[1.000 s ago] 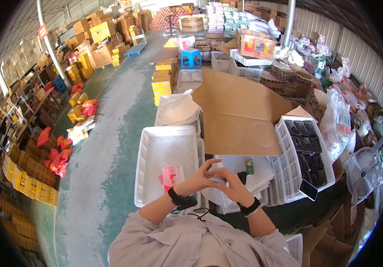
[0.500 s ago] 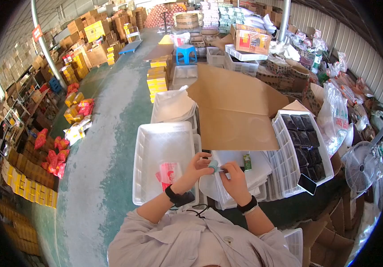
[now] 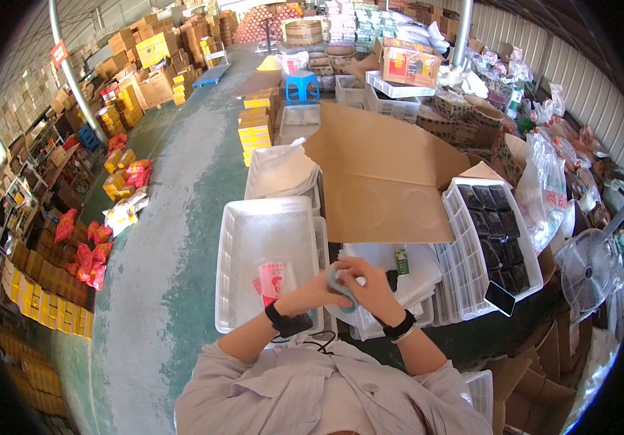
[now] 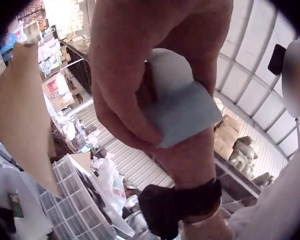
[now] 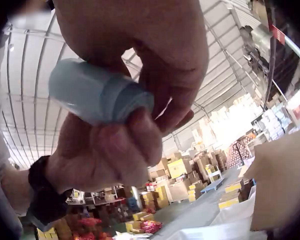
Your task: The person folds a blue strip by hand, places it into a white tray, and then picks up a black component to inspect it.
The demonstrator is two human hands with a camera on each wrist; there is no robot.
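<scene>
Your right hand (image 3: 376, 288) nears your left hand (image 3: 313, 292), which clamps the slanting pale-blue cylinder (image 5: 82, 89), banded end toward the right; right grip unclear.

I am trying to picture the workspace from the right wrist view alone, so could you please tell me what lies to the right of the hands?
Observer: The head view shows a white crate with black packs inside.
Operator: Thank you; and what is in the white tray to the left?
Observer: A red-and-white packet lies in that tray.
Operator: Does the left wrist view add anything about the pale blue item?
Observer: Yes, a white, rounded part shows beside its blue-grey surface.
</scene>
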